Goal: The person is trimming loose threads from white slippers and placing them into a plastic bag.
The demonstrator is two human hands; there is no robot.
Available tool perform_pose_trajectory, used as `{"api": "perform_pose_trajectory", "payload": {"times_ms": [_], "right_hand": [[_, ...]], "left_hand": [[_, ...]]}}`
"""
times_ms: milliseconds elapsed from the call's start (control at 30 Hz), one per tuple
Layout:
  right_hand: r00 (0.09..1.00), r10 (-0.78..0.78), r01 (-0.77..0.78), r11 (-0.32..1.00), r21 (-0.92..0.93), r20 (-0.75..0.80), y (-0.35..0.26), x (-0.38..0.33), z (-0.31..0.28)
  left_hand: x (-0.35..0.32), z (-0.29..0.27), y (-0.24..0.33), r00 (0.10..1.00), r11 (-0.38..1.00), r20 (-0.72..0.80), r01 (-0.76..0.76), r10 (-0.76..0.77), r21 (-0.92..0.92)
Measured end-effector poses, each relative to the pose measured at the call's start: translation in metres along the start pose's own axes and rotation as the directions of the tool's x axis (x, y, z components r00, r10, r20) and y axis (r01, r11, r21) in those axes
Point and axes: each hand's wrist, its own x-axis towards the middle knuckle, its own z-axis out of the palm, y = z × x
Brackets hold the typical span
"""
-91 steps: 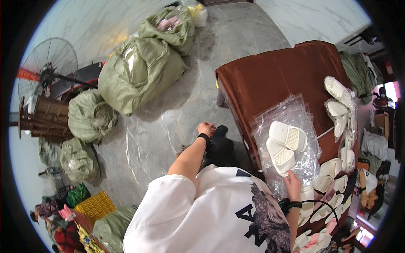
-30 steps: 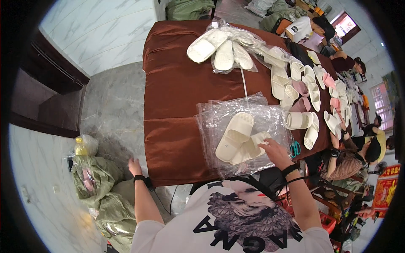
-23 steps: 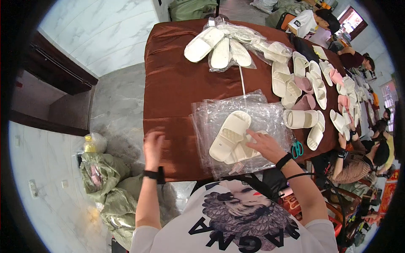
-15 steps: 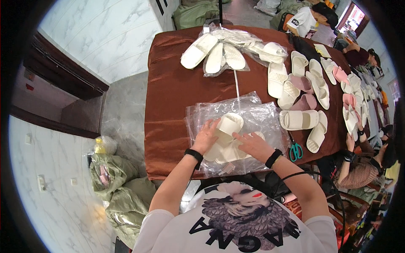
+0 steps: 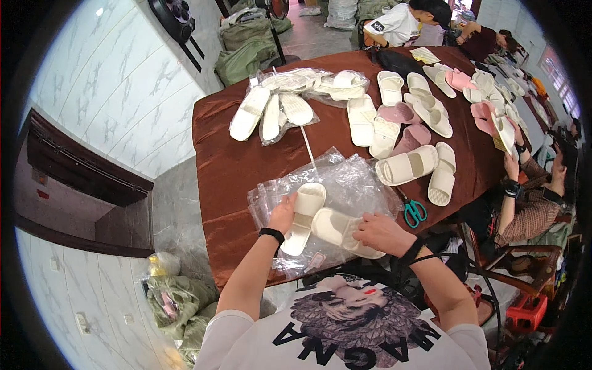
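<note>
Two cream-white slippers lie over a stack of clear plastic bags (image 5: 359, 185) near the table's front edge. My left hand (image 5: 283, 213) is closed on the outer edge of the left slipper (image 5: 310, 198), its thumb side at the strap. The right slipper (image 5: 330, 223) slants across the bags, its toe or heel end close to the left one. Over its right part my right hand (image 5: 381, 234) is closed with curled fingers, hiding some of it. A small white tag (image 5: 316, 261) shows at the bags' lower edge.
Teal-handled scissors (image 5: 415, 214) rest right of the bags. Several loose white and pink slippers (image 5: 407, 164) cover the table's right side. Bagged slippers (image 5: 250, 114) lie at the back on the brown cloth (image 5: 216, 172). A co-worker (image 5: 530, 213) sits at the right, handling slippers.
The two slippers have moved apart and turned: the left one stands more lengthwise, the right one slants. Both hands have gone from lying over the slippers to gripping them. The view has shifted.
</note>
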Motion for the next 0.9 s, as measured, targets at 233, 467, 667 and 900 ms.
{"api": "perform_pose_trajectory", "payload": {"times_ms": [233,467,667,900], "right_hand": [[0.970,0.149,-0.107,0.971,0.215,-0.190,-0.029,0.003,-0.008],[0.965,0.160,-0.108,0.965,0.239,-0.206,-0.036,0.027,0.007],[0.887,0.248,-0.151,0.953,0.262,-0.389,-0.044,0.031,0.005],[0.804,0.194,0.083,0.900,0.429,-0.562,-0.053,0.026,-0.027]], "left_hand": [[0.009,-0.038,0.035,0.970,0.970,-0.022,0.243,-0.243,-0.024],[-0.010,-0.080,0.076,0.954,0.943,-0.242,0.094,-0.177,-0.318],[-0.033,-0.100,0.096,0.930,0.817,-0.363,-0.165,-0.057,-0.553],[-0.058,-0.107,0.104,0.958,0.100,-0.286,-0.286,0.012,-0.953]]}}
